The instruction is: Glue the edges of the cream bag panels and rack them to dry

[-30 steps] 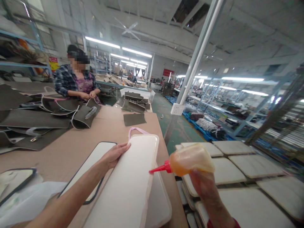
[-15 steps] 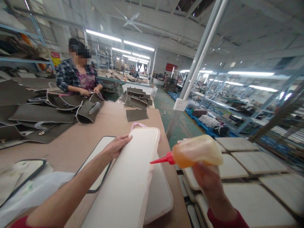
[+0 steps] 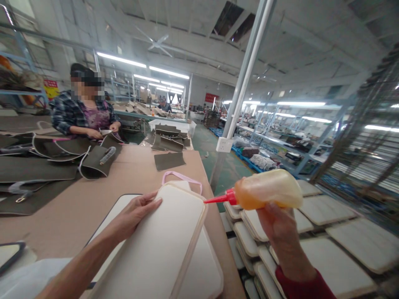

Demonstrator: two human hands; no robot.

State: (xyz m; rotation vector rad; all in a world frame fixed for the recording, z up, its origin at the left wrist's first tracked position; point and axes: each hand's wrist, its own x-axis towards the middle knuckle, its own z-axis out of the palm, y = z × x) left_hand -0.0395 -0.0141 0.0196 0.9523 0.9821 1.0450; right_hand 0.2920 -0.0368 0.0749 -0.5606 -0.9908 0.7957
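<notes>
My left hand (image 3: 141, 211) grips the upper left edge of a long white panel (image 3: 158, 241) with rounded corners, thumb on top. In my right hand (image 3: 277, 224) is a squeeze bottle (image 3: 268, 189) of amber liquid, tipped sideways with its red nozzle (image 3: 218, 198) pointing left. The nozzle's tip is at the panel's right edge, near the upper corner; whether it touches, I cannot tell. A pink strip (image 3: 183, 175) loops out beyond the panel's far end. Beneath lies another white panel (image 3: 207, 265), and a dark-edged panel (image 3: 116, 207) is partly hidden behind my left arm.
The brown tabletop (image 3: 137, 166) carries dark bag pieces (image 3: 37, 166) at left and a flat dark piece (image 3: 170, 161) farther back. Stacked pale boards (image 3: 336, 261) stand at right. A metal post with a socket box (image 3: 224, 144) rises beyond the table edge. A co-worker (image 3: 87, 108) handles material across the table.
The bottle's nozzle has gone from over the panel's face to its right edge near the upper corner. My view has turned slightly right, and the pink loop now shows more fully.
</notes>
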